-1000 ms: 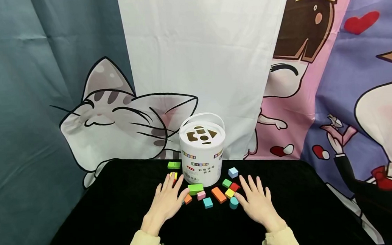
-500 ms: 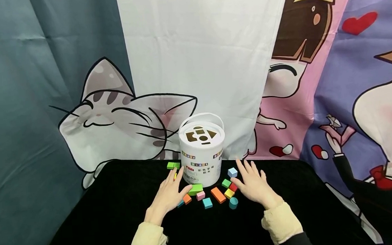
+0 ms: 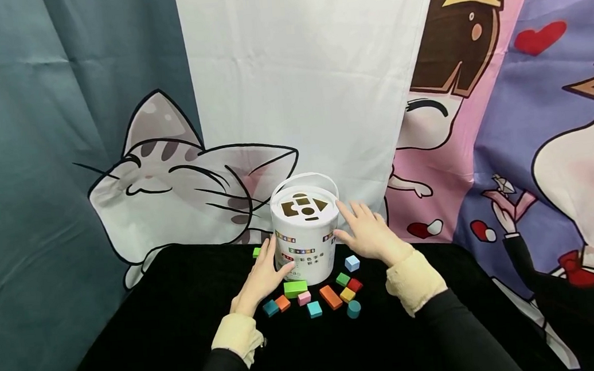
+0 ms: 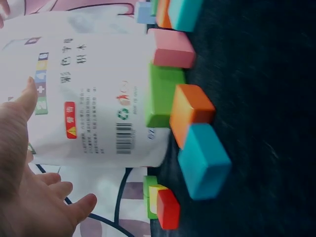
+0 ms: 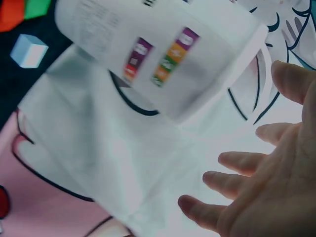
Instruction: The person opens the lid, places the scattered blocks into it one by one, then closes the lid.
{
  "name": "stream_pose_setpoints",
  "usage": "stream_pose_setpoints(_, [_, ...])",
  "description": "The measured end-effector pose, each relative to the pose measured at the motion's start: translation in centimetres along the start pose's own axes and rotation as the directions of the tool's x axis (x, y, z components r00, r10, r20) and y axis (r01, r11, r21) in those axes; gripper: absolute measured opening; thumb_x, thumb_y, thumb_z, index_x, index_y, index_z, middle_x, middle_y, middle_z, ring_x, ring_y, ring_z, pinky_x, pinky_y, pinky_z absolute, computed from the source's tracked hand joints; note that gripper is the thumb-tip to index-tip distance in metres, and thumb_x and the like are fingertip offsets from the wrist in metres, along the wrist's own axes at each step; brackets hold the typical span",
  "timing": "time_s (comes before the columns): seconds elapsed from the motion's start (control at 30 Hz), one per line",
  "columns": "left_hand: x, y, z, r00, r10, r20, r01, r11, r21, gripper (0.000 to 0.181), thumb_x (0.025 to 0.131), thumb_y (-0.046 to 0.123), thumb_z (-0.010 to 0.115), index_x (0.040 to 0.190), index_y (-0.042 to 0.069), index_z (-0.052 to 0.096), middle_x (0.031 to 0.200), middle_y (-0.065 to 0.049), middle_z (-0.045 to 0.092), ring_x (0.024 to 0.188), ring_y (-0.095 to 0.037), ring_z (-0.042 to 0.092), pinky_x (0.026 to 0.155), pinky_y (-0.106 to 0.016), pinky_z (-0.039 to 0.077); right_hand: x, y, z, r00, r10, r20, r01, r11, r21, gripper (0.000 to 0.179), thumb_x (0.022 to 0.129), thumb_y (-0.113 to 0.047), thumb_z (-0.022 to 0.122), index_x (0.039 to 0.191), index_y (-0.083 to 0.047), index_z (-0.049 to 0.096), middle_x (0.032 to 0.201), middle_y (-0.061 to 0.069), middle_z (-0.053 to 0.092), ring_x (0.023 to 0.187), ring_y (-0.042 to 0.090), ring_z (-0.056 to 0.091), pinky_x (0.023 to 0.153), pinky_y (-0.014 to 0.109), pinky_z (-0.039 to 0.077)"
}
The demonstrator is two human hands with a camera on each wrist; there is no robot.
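Observation:
A white cylindrical bucket (image 3: pixel 306 239) with a handle and shape-cut holes in its lid (image 3: pixel 305 207) stands on the black table (image 3: pixel 157 333). My left hand (image 3: pixel 265 271) rests open against the bucket's lower left side; in the left wrist view the thumb (image 4: pixel 22 116) lies along the bucket wall (image 4: pixel 94 98). My right hand (image 3: pixel 363 231) hovers open with spread fingers by the bucket's upper right side; in the right wrist view the fingers (image 5: pixel 237 165) stay apart from the bucket (image 5: pixel 163 54).
Several small coloured blocks lie in front of the bucket: a green bar (image 3: pixel 295 288), an orange bar (image 3: pixel 331 296), a teal cube (image 3: pixel 314 308), a light blue cube (image 3: pixel 352 262), a teal cylinder (image 3: pixel 354 308). Cartoon-printed cloth (image 3: pixel 172 177) hangs right behind the table.
Both hands have left the table near the blocks and moved forward. The left now touches the bucket's side; the right has risen to lid height.

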State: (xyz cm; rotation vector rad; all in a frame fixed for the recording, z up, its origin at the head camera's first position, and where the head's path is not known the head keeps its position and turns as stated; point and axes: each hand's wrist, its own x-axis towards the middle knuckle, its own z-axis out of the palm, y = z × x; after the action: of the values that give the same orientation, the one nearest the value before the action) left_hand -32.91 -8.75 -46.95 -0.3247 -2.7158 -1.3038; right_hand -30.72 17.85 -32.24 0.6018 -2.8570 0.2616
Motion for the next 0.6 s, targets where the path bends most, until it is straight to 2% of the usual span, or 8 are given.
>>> stream_pose_setpoints(0.13, [0.6,0.4,-0.1,1.000,0.011,-0.013,-0.012,0.999,-0.050,0.099,0.089,0.052,0.067,0.159,0.024,0.002,0.162,-0.013,0.002,0.145,-0.038,0.012,0.108,-0.061,0.022,1.8,-1.2,-1.3,0.999,-0.029,-0.012,0.029,1.000,-0.006,0.071,0.100,-0.039,0.055,0.157,-0.012,0.023,0.155,0.026,0.023,0.141,0.042,0.022,0.102,0.067,0.027])
stream_pose_setpoints(0.3, [1.1,0.3,0.1,0.999,0.036,-0.014,-0.038,0.990,-0.138,0.106,0.087,0.048,0.072,0.159,0.018,0.000,0.162,-0.013,0.001,0.146,-0.034,0.010,0.111,-0.057,0.020,4.2,-1.9,-1.8,0.999,-0.038,-0.008,0.038,0.999,0.023,0.068,0.100,-0.036,0.054,0.157,-0.014,0.024,0.157,0.025,0.019,0.142,0.041,0.020,0.106,0.064,0.024])
stream_pose_setpoints(0.43, [1.4,-0.1,0.3,0.999,0.051,-0.018,-0.053,0.981,-0.188,0.110,0.085,0.045,0.076,0.158,0.014,0.000,0.162,-0.011,0.002,0.146,-0.030,0.009,0.112,-0.055,0.019,6.3,-1.9,-1.9,0.998,-0.065,-0.024,0.065,0.998,0.023,0.065,0.101,-0.033,0.054,0.156,-0.014,0.026,0.156,0.023,0.022,0.142,0.041,0.022,0.106,0.062,0.025])
stream_pose_setpoints(0.6, [2.6,-0.5,0.5,0.996,0.073,-0.042,-0.081,0.961,-0.263,0.112,0.083,0.045,0.078,0.158,0.014,0.000,0.162,-0.011,0.005,0.146,-0.029,0.009,0.113,-0.053,0.018,8.8,-1.3,-2.3,0.998,-0.056,-0.022,0.056,0.998,-0.008,0.063,0.102,-0.034,0.051,0.156,-0.017,0.025,0.156,0.020,0.023,0.141,0.039,0.023,0.107,0.061,0.024])
